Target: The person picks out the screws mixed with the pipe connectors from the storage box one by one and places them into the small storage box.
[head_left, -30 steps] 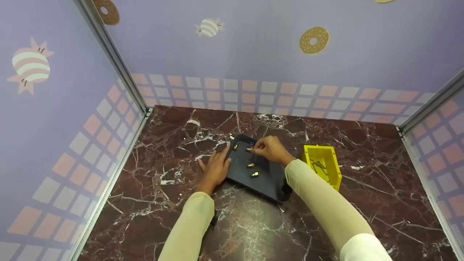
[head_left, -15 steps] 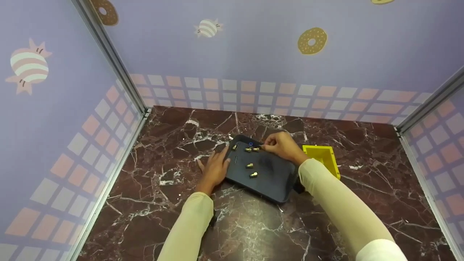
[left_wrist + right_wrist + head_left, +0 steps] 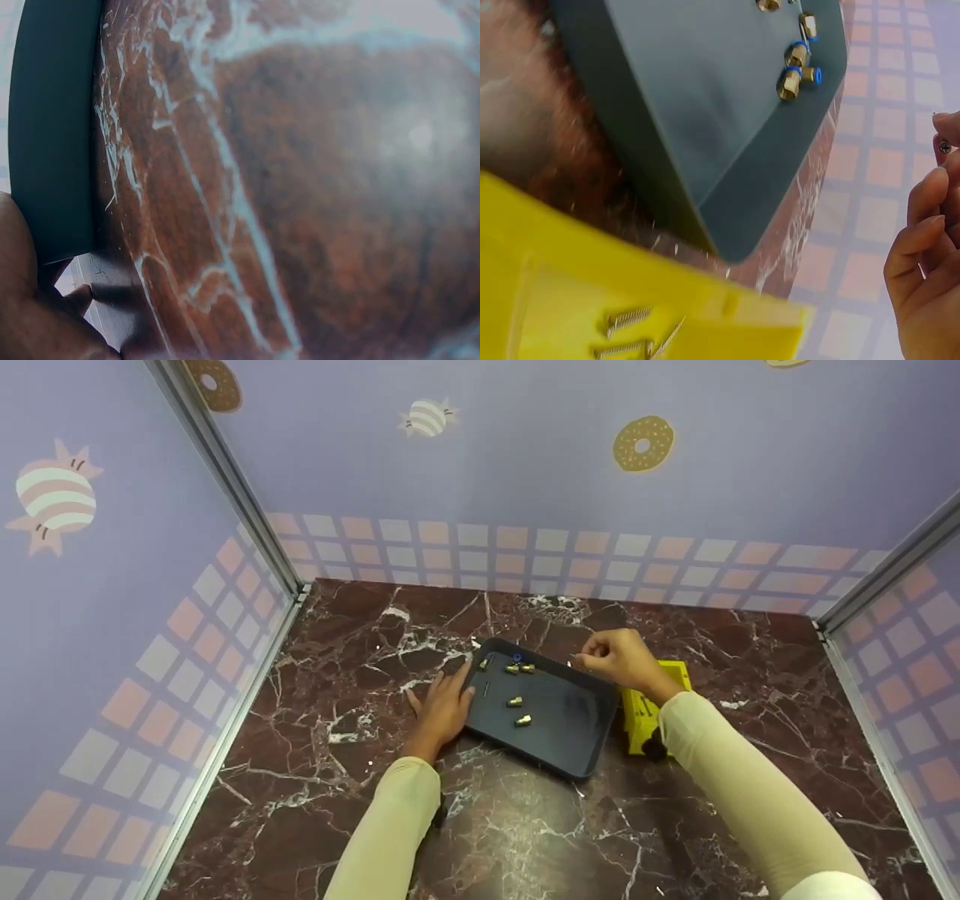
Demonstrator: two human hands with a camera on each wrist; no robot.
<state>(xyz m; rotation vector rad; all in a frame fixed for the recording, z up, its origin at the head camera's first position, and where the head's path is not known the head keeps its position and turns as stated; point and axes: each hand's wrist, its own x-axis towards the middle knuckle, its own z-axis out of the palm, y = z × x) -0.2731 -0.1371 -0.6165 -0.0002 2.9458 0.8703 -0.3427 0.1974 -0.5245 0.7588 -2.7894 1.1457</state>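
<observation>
My left hand rests at the left edge of a dark tray, its fingers straight and spread along the rim. The left wrist view shows the tray's outer wall beside part of this hand. My right hand is raised beyond the tray's right end, near the yellow bin. Between thumb and index finger it pinches a small screw, head showing, in the right wrist view. Several brass fittings with blue rings lie in the tray, some grouped at its far left. A thin screw lies near the left hand.
Several screws lie inside the yellow bin, right of the tray. Both stand on a dark red marbled surface. Patterned panels enclose the back and sides.
My right hand has moved right, from over the fittings at the tray's far side to beyond its right end, carrying the screw. My left hand stays at the tray's edge.
</observation>
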